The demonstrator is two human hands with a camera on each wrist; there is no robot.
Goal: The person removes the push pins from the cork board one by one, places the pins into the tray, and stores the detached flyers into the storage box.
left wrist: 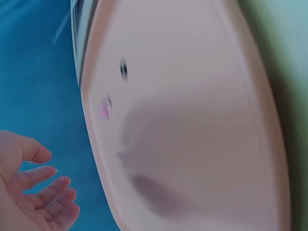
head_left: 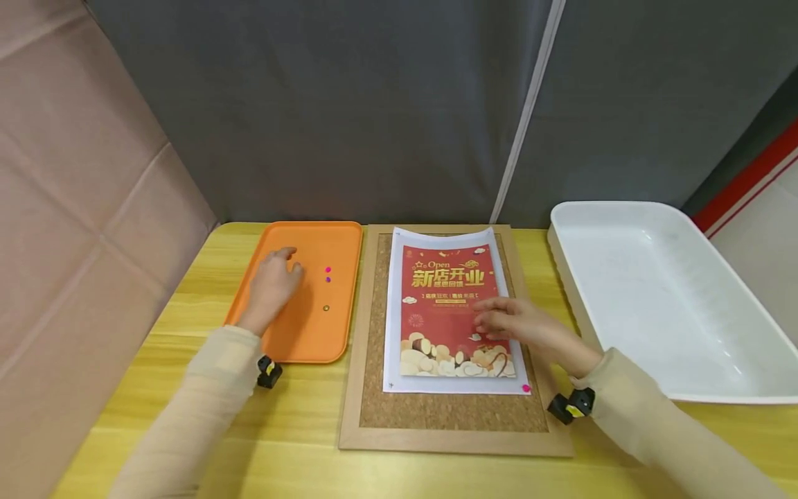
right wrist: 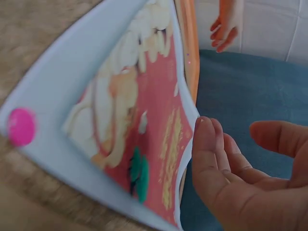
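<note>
My left hand [head_left: 273, 285] hovers over the left half of the orange tray [head_left: 299, 346], fingers loosely bent and holding nothing. To its right in the tray lie a pink pushpin [head_left: 328, 269], a purple pushpin [head_left: 327, 280] and a gold one [head_left: 326, 308]. My right hand [head_left: 530, 324] is over the right side of a red printed poster [head_left: 445, 326], its fingers relaxed and thumb apart from them in the right wrist view. The poster lies on a wood-framed corkboard [head_left: 449, 414]. A pink pushpin [right wrist: 21, 126] sits at its lower right corner.
A large white plastic bin [head_left: 580, 284] stands right of the corkboard. Behind the wood-grain table [head_left: 299, 430] hangs a dark grey curtain [head_left: 343, 111]. A pinkish covered wall [head_left: 81, 208] borders the left side.
</note>
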